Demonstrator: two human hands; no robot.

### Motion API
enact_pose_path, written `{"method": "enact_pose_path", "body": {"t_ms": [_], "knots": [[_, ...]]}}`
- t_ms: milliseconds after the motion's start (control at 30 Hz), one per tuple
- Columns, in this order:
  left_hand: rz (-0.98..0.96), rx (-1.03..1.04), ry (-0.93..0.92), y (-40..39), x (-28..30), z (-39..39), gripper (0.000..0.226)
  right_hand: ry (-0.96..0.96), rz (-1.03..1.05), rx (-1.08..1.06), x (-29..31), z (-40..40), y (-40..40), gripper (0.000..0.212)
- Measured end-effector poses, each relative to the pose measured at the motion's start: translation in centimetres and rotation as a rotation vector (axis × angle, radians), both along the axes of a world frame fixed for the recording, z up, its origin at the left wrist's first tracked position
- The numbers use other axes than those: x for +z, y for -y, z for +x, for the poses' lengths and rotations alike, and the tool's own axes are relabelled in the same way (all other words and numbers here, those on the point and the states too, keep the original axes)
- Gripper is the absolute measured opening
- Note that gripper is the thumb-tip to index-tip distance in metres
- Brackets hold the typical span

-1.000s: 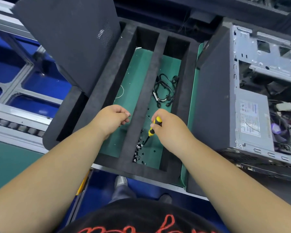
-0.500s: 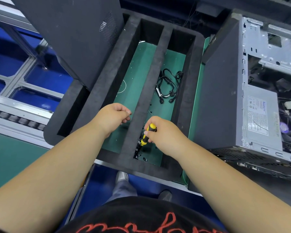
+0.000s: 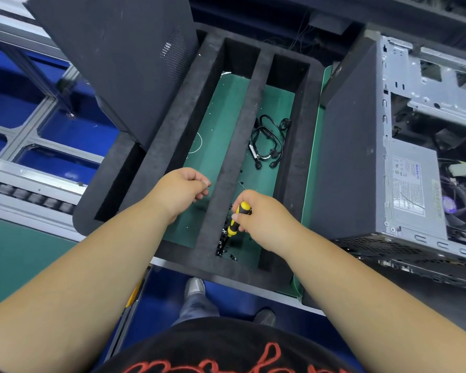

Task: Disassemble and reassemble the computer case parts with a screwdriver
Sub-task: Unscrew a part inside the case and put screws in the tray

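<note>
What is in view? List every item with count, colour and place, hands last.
foam tray: one, black, centre, with long compartments over green matting
side panel: one, black, leaning at the tray's left
computer case: one, grey and silver, open, right of the tray
cable bundle: one, black, in the right compartment
screws: a pile, count unclear, dark, near end of the right compartment
screwdriver: one, yellow and black, tip down among the screws
left hand: one, fingers curled, over the middle compartment; whether it holds anything is unclear
right hand: one, grips the screwdriver
</note>
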State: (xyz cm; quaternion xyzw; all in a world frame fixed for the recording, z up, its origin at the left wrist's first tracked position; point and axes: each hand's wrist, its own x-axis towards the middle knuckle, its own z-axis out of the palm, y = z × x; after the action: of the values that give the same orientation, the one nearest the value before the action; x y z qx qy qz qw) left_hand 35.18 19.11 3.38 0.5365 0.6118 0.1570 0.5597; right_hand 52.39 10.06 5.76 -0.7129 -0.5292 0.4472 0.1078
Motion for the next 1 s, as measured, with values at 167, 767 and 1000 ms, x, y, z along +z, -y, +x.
{"method": "enact_pose_path", "body": {"t_ms": [167, 767, 1000], "knots": [[0.006, 0.002, 0.004, 0.0, 0.0, -0.2, 0.012, 0.005, -0.006, -0.005, -0.2, -0.2, 0.1, 0.004], [0.027, -0.015, 0.035, -0.5, 0.5, -0.1, 0.011, 0.095, 0.137, -0.057, 4.2, 1.0, -0.5, 0.007], [0.045, -0.02, 0.049, -0.7, 1.3, 1.0, 0.012, 0.225, 0.131, -0.03, 4.2, 1.2, -0.4, 0.007]]}}
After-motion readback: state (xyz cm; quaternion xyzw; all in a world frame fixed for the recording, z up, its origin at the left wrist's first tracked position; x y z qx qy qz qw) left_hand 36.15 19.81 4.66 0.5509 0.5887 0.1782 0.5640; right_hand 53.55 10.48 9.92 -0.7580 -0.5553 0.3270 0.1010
